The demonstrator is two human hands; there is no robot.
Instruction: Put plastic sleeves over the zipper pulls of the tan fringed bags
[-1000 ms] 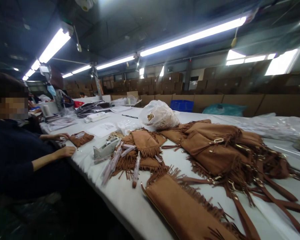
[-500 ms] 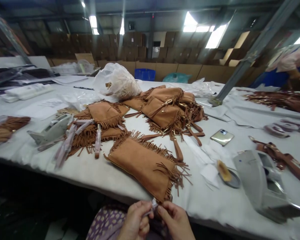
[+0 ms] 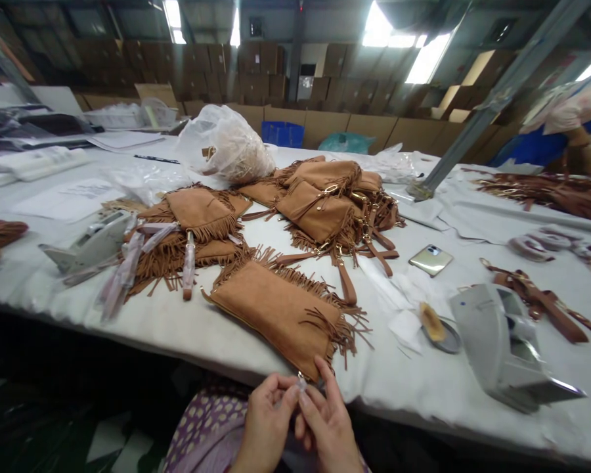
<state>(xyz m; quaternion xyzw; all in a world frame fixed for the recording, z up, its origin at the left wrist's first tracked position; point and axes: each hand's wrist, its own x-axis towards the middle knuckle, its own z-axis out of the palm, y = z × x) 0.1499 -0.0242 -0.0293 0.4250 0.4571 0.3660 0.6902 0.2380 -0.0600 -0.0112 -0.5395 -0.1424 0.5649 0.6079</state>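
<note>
My left hand (image 3: 266, 424) and my right hand (image 3: 328, 424) meet at the bottom edge, just below the near corner of a tan suede fringed pouch (image 3: 280, 314) lying on the white table (image 3: 177, 328). Both hands pinch a small clear piece (image 3: 301, 385) between their fingertips; what it is I cannot tell. More fringed pouches form a pile (image 3: 325, 203) behind and a smaller heap (image 3: 197, 220) to the left.
A grey tape dispenser (image 3: 505, 345) stands at the right, another one (image 3: 86, 246) at the left. A phone (image 3: 430, 259), a small dish (image 3: 440, 332), brown straps (image 3: 542, 302), a white plastic bag (image 3: 226, 144) and wrapped brushes (image 3: 190, 263) lie about. Another person (image 3: 566, 125) works far right.
The view swung right and down from the co-worker at the left to my own lap. My hands came into view and now sit closer together on the small clear piece.
</note>
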